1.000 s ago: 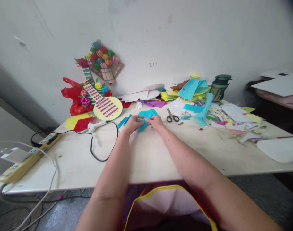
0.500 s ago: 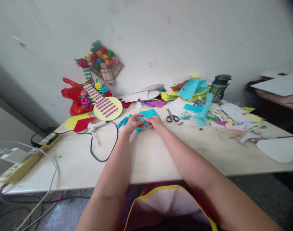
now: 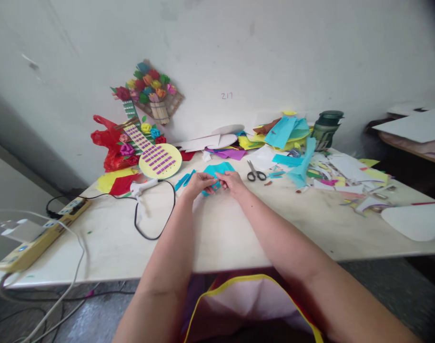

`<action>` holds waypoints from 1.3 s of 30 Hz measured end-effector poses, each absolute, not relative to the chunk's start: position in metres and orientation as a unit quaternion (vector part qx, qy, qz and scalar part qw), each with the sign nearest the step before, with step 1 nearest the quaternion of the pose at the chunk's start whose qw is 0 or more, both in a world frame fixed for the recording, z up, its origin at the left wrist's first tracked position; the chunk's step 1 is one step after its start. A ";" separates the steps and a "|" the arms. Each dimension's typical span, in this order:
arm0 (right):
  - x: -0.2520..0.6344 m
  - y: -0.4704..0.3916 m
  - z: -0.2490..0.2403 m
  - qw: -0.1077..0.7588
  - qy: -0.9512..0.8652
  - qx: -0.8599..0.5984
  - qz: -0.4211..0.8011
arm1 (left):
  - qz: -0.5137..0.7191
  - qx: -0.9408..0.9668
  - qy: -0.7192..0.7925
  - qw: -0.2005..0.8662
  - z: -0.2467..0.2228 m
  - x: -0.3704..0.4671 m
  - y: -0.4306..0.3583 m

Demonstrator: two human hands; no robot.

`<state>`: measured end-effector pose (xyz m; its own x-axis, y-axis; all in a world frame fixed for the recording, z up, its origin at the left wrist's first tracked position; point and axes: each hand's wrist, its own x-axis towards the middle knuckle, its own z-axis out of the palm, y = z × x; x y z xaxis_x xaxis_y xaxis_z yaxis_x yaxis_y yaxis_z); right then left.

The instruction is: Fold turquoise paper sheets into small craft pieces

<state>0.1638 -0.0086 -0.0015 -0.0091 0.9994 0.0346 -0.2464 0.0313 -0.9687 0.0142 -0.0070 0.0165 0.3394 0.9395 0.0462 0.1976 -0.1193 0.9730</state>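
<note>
My left hand (image 3: 200,184) and my right hand (image 3: 232,182) meet over the middle of the table, with fingers closed and fingertips nearly touching. Between them is a small piece of blue paper, mostly covered by the fingers. A larger sheet of blue paper (image 3: 220,167) lies just behind and beneath the hands. Folded blue strips (image 3: 182,180) rest left of my left hand. To the right of my right hand lie black-handled scissors (image 3: 256,172), blades slightly apart.
A white glue gun (image 3: 143,187) with a looped black cord lies at left, near a yellow power strip (image 3: 49,231). Behind stand a yellow paper guitar (image 3: 160,160), paper flowers (image 3: 151,83) and a red bag (image 3: 112,145). Paper scraps (image 3: 346,174) and a green bottle (image 3: 328,128) occupy the right.
My left fingers have curled down and drawn closer together around the small blue paper. My right hand has barely shifted; the things on the table stay put.
</note>
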 end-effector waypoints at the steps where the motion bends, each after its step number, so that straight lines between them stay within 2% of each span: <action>1: 0.164 -0.009 -0.001 0.561 -0.439 -0.419 0.563 | 0.367 0.651 0.440 0.498 0.017 0.014 -0.008; 6: 0.166 -0.007 -0.002 0.546 -0.428 -0.402 0.598 | 0.366 0.653 0.436 0.500 0.015 0.013 -0.007; 39: 0.165 -0.006 -0.003 0.556 -0.422 -0.373 0.611 | 0.389 0.649 0.377 0.534 0.013 0.010 -0.008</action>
<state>0.1649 -0.0064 -0.0027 -0.1031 0.9946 0.0133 -0.3637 -0.0252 -0.9312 0.0101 -0.0078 0.0126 0.4129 0.9049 0.1037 0.0738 -0.1468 0.9864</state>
